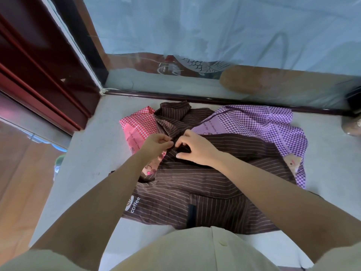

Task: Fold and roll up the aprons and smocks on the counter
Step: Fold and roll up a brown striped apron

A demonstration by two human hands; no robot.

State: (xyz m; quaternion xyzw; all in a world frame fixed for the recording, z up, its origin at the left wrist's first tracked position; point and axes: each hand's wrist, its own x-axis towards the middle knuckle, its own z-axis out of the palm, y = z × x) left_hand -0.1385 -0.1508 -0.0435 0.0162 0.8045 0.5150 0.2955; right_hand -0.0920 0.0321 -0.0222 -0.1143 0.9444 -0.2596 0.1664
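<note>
Left grip and right grip both pinching bunched cloth mid brown striped smock, laid over pink apron and purple apron on table.

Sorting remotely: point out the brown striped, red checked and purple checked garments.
brown striped garment (195, 184): head view, flat middle panel.
red checked garment (140, 120): head view, checked upper part.
purple checked garment (263, 122): head view, checked upper part.

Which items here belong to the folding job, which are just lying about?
Job: brown striped apron, pinched by left hand and right hand; red checked apron and purple checked apron partly under it; counter.
Lying about: brown object at right counter edge; fish-etched glass panel.
</note>
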